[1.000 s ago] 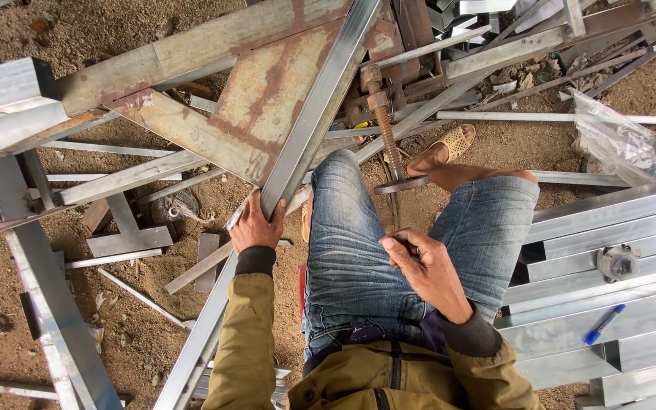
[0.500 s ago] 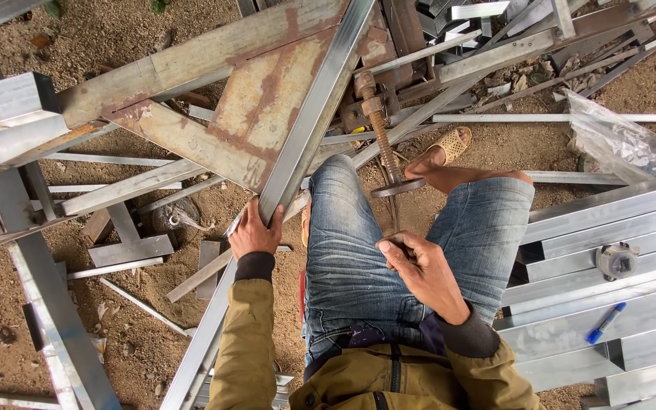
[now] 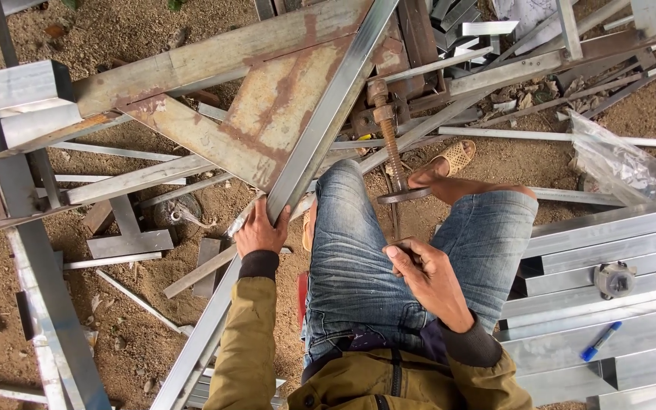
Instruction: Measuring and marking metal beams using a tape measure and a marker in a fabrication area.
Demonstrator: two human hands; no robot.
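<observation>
one long grey metal tube (image 3: 320, 129)

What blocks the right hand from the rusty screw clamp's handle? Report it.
Nothing visible. The right hand sits at the near end of the rusty screw clamp, above the jeans; the left hand grips the steel tube.

Soft, even daylight fills the head view, bright without harsh sun. Shadows under the metal bars are faint and diffuse. A pale sheen lies on the stacked steel tubes (image 3: 609, 250) and the clear plastic bag (image 3: 624, 163). Focus is sharp throughout, with no motion blur; straight bars bend slightly toward the edges.
</observation>
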